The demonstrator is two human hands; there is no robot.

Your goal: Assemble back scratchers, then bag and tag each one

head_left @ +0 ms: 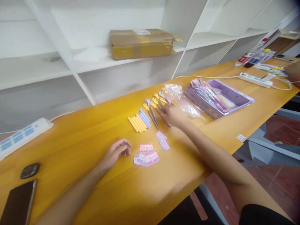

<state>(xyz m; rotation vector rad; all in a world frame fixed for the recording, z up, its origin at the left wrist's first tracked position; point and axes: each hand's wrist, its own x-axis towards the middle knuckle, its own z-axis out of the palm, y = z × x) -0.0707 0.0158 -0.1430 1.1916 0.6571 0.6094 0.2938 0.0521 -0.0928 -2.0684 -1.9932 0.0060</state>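
Observation:
My right hand [169,115] is over several metal rods with small hand-shaped heads in yellow, blue and purple [155,100]; its fingers are bent and partly hidden, and a rod end sticks out below. My left hand [119,150] rests on the wooden table with loosely curled fingers, holding nothing, left of some pink and purple cards [152,158]. Two purple cards [164,144] lie below the rods. A row of yellow sticks [137,123], with blue and purple ones [144,118] beside it, lies between the hands.
Clear plastic wrappers [185,101] lie beside a purple box [234,93] with packets. Power strips [255,80], a mouse [30,171], a phone [19,203] and bottles [245,58] stand around. A carton [142,44] sits on the shelf. Another person's hand [292,72] is far right.

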